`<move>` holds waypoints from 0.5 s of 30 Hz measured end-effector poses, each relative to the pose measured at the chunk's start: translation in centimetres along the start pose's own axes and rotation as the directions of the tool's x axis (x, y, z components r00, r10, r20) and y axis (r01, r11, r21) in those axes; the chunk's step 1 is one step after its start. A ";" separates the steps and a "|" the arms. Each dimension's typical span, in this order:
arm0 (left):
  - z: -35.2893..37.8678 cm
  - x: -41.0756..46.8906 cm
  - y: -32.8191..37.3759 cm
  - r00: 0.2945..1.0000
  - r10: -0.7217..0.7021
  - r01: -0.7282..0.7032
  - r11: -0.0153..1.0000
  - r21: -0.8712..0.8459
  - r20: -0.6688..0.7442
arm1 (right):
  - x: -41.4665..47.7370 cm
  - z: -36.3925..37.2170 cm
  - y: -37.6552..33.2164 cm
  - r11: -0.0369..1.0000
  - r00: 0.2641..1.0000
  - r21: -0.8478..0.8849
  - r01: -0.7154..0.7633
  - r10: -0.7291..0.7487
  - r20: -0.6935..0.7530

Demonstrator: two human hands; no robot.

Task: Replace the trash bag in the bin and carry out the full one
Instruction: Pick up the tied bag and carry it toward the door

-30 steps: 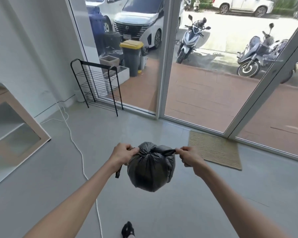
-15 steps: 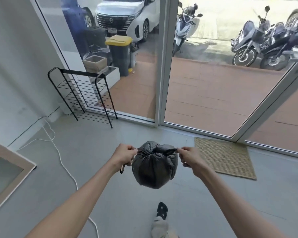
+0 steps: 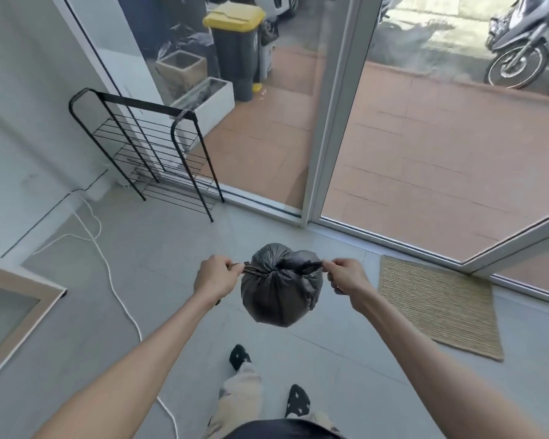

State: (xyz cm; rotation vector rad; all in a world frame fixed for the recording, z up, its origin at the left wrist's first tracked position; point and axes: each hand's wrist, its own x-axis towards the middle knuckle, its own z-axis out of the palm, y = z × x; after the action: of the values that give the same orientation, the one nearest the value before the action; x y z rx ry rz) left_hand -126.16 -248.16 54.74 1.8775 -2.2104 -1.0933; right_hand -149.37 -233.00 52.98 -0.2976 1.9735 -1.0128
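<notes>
The tie ends of the black trash bag (image 3: 281, 289) are hidden inside the closed fingers of the left hand (image 3: 214, 277) and the right hand (image 3: 346, 275). The motorcycle (image 3: 520, 33) is cut by the top and right edges, the wooden frame (image 3: 29, 282) by the left edge.

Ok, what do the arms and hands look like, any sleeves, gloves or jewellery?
The left forearm and right forearm are bare to the frame edge, no sleeves. The left hand and right hand wear no gloves; no watch, bracelet or ring is visible. Below: beige trousers, black socks with white stars.
</notes>
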 end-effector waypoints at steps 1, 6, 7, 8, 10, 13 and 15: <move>-0.1 1.5 0.4 1.000 0.000 0.000 1.000 0.021 0.000 | 1.3 0.2 -0.5 1.000 1.000 -0.003 -0.007 0.006 -0.007; -0.5 8.1 1.7 0.996 -0.025 0.026 1.000 -0.006 0.089 | 6.2 1.8 -2.8 0.998 0.997 0.007 -0.063 0.063 -0.039; -0.5 10.1 1.9 0.989 -0.024 0.031 0.998 -0.048 0.144 | 7.4 2.3 -3.5 0.996 0.995 0.018 -0.086 0.087 -0.047; -0.4 11.7 2.0 0.979 -0.023 0.040 0.996 -0.085 0.202 | 8.5 2.7 -3.9 0.993 0.992 0.034 -0.114 0.115 -0.050; -0.3 13.7 2.6 0.960 -0.012 0.054 0.988 -0.144 0.279 | 9.8 3.4 -4.6 0.986 0.987 0.070 -0.151 0.154 -0.044; 0.5 18.3 3.3 0.943 -0.015 0.069 0.986 -0.152 0.331 | 13.3 4.9 -5.5 0.972 0.977 0.118 -0.201 0.208 -0.049; 1.3 20.7 3.7 0.940 -0.018 0.075 0.985 -0.153 0.339 | 15.1 5.4 -5.6 0.965 0.970 0.128 -0.230 0.238 -0.051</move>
State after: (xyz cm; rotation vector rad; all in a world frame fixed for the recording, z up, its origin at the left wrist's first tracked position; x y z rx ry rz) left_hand -135.44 -265.65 47.51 1.7950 -2.1571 -1.6618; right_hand -154.97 -247.76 46.65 0.0373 1.9421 -0.9931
